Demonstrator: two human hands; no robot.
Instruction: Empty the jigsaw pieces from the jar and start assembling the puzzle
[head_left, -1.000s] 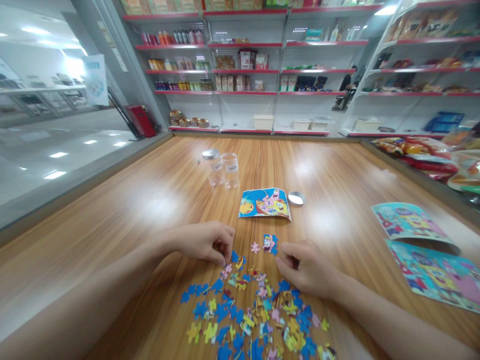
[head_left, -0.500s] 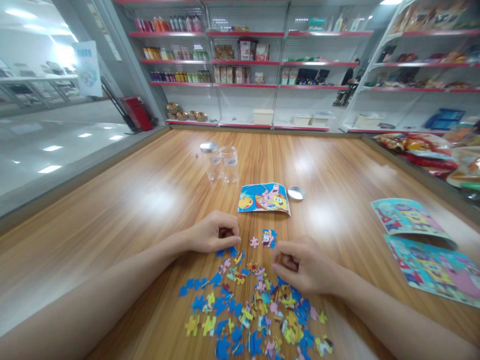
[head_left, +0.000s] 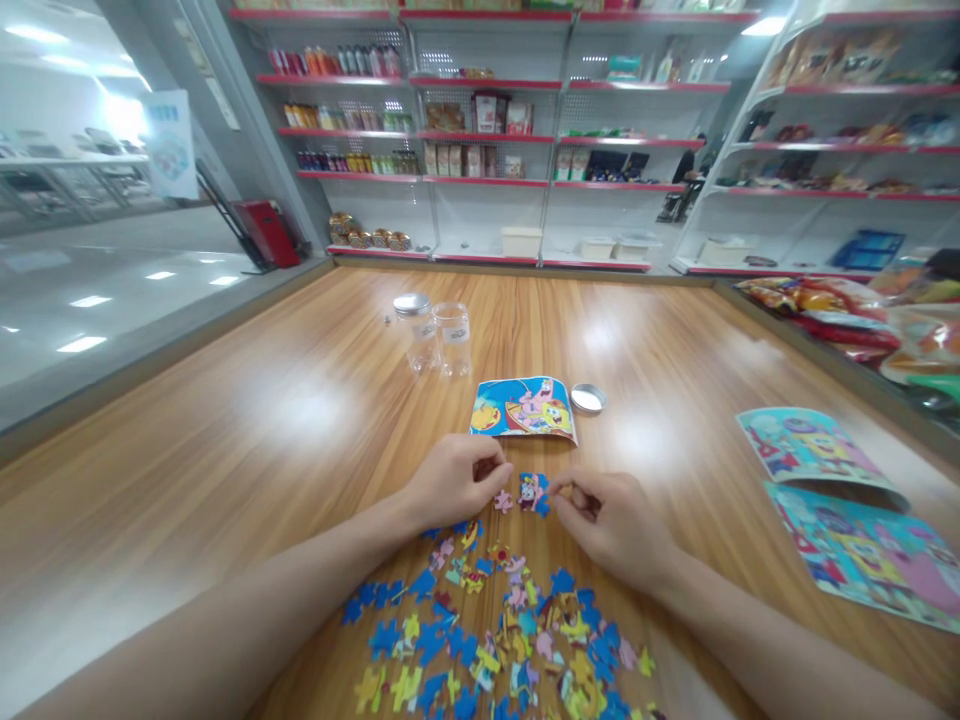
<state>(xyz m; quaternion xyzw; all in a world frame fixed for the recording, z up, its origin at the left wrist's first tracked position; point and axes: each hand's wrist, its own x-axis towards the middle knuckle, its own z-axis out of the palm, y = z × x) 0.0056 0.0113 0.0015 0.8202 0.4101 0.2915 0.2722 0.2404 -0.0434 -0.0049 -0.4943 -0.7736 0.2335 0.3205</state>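
A heap of loose puzzle pieces (head_left: 495,630), blue, yellow and pink, lies on the wooden table (head_left: 300,400) right in front of me. Beyond the heap sits a small joined cluster of pieces (head_left: 534,492) with a lone pink piece (head_left: 504,501) beside it. My left hand (head_left: 457,480) is curled, its fingertips pinched by the pink piece; whether it grips a piece is hidden. My right hand (head_left: 611,520) is also curled, thumb and forefinger touching the cluster's right edge. A cartoon reference picture (head_left: 525,408) lies just past both hands.
Two clear jars (head_left: 435,335), one capped, stand further back; a loose metal lid (head_left: 587,398) lies by the picture. Two more cartoon sheets (head_left: 840,500) lie at the right, snack bags (head_left: 847,310) behind them. Shop shelves (head_left: 525,130) line the far wall.
Both hands have moved forward from the heap to the small joined cluster. The left hand slid right toward the pink piece; the right hand came up to the cluster's edge.
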